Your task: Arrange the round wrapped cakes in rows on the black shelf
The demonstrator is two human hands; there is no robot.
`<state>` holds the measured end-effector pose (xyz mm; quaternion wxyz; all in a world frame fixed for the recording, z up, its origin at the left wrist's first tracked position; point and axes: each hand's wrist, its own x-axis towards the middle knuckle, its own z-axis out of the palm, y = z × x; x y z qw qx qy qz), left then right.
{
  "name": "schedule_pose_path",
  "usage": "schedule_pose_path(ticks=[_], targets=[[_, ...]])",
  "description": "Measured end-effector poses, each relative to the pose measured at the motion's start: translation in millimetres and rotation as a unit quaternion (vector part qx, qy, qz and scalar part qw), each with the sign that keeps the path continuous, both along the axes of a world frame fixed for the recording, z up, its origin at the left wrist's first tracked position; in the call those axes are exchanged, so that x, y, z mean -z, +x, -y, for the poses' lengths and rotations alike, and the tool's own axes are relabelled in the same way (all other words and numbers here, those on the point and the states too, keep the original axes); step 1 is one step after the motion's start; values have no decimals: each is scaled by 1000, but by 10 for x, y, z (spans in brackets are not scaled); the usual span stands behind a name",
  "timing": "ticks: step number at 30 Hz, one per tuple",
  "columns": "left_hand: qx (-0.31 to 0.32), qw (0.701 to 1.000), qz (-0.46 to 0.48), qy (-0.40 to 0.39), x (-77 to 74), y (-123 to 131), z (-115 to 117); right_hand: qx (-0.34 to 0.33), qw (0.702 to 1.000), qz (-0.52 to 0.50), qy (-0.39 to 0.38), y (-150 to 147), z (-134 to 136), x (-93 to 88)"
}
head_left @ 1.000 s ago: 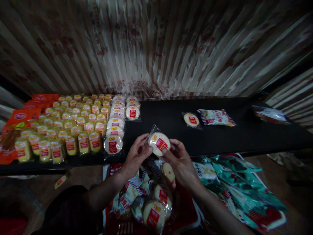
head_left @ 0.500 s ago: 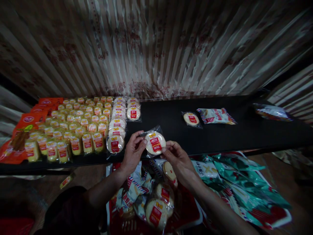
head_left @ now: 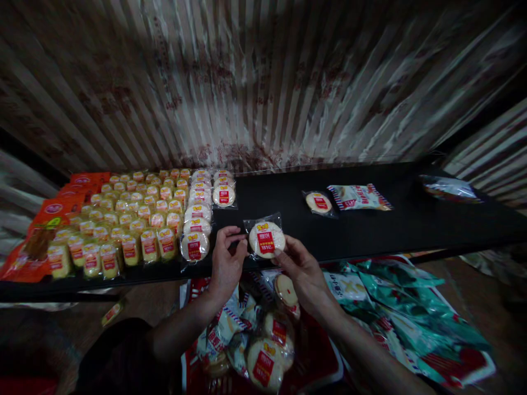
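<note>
Between thumb and fingers, my right hand (head_left: 302, 269) grips the lower right edge of a clear packet of round white rice crackers (head_left: 267, 240) with a red and yellow label. It is held upright above the front edge of the black table (head_left: 272, 189). My left hand (head_left: 228, 258) is just left of that packet, fingers parted, seemingly holding nothing. Left of it, a row of matching rice cracker packets (head_left: 195, 247) leans front to back, with a shorter row of rice cracker packets (head_left: 224, 196) beside it at the back.
Rows of small yellow wrapped cakes (head_left: 129, 247) and orange bags (head_left: 49, 219) fill the table's left. Another cracker packet (head_left: 319, 203), a white snack bag (head_left: 360, 197) and a shiny bag (head_left: 450, 189) lie right. Below are a red basket (head_left: 329, 362) of snacks and green bags (head_left: 407, 296).
My left hand has let go of the rice cracker packet's left side and drawn slightly away. The packet stays in my right hand, its label turned more squarely to view.
</note>
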<state>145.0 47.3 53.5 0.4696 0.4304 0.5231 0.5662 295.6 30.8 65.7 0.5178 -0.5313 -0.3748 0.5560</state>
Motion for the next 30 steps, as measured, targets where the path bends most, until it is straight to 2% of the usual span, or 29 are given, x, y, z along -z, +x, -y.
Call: schedule_pose_path(ticks=[2,5,8,14,19,25,30], targets=[[9,1000,-22,5,-22,47,15,6,1000,16,17,20,-21,-11],[80,996,-39,18,-77,101,74,5,997,56,58,42,-26,-15],[138,990,2,11,-154,127,144,8,987,125,101,50,6,-2],[183,978,96,1,-216,131,194,-39,932,304,195,37,93,-35],[174,972,157,-11,-151,149,190,-86,908,346,222,19,124,-31],[122,967,220,-46,-146,158,147,-123,856,401,301,24,152,4],[96,946,294,-93,-95,102,63,-62,864,405,293,64,96,-7]])
